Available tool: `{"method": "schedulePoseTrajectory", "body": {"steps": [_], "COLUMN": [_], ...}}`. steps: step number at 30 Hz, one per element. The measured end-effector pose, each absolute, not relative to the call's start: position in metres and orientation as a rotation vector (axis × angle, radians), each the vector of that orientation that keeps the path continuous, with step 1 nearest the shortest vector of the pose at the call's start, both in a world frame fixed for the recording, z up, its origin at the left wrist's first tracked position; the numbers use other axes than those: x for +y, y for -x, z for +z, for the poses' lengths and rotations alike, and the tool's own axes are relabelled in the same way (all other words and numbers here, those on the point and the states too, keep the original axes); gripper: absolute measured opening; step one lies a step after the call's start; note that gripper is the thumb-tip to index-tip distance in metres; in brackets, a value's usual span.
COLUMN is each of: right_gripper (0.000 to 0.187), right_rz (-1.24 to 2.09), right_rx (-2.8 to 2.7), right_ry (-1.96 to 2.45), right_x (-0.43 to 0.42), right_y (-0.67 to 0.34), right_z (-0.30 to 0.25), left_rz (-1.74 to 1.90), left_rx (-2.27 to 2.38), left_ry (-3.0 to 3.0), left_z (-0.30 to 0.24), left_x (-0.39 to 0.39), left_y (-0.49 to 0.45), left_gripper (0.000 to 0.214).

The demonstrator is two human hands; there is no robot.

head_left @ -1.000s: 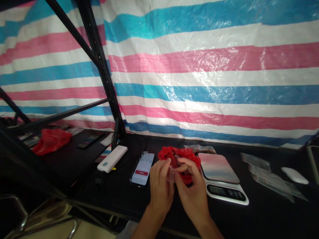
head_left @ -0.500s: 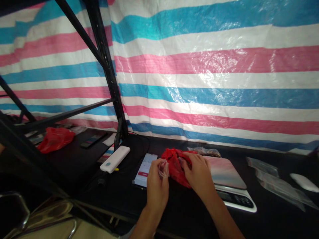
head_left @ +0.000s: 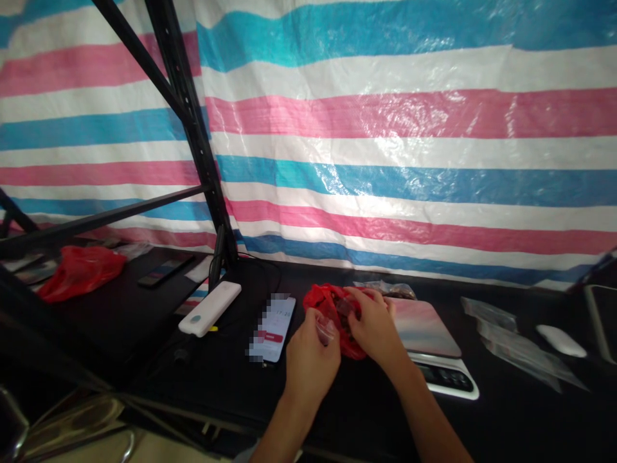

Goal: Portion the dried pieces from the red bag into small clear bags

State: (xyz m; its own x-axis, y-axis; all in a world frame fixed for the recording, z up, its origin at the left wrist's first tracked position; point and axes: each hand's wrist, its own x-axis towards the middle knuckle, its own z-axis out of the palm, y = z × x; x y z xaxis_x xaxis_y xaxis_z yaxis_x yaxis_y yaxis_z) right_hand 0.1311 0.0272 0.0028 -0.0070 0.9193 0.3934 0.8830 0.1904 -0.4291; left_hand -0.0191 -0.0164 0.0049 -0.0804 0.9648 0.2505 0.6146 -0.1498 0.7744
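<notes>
My left hand [head_left: 313, 354] is pinching a small clear plastic bag [head_left: 325, 329], while my right hand [head_left: 378, 331] is resting in the mouth of the red plastic bag [head_left: 349, 346] just beside the digital scale [head_left: 427, 326], its fingertips hiding whether they are gripping anything. The red bag could be slumping and spilling its dark contents [head_left: 344, 307] if I am pressing unevenly. The smartphone [head_left: 274, 331] is displaying "17:20"; no brand is showing legibly.

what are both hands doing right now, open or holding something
Left hand: closed, holding a small clear plastic bag.
Right hand: fingers curled at the opening of the red bag; cannot tell whether it grips anything.
</notes>
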Motion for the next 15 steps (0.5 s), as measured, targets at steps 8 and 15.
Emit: {"method": "schedulePoseTrajectory", "body": {"steps": [8,15], "right_gripper": [0.041,0.030], "right_rz": [0.005,0.139], "right_rx": [-1.916,-2.036], "right_ry": [1.608,1.560], "right_x": [0.015,0.025], "right_y": [-0.148,-0.136], "right_z": [-0.001,0.003], "left_rz": [0.759,0.792], "left_rx": [1.842,1.863], "left_ry": [-1.911,-1.931], "left_z": [0.013,0.012], "left_x": [-0.026,-0.028], "left_y": [0.015,0.005], "left_gripper": [0.021,0.028]}}
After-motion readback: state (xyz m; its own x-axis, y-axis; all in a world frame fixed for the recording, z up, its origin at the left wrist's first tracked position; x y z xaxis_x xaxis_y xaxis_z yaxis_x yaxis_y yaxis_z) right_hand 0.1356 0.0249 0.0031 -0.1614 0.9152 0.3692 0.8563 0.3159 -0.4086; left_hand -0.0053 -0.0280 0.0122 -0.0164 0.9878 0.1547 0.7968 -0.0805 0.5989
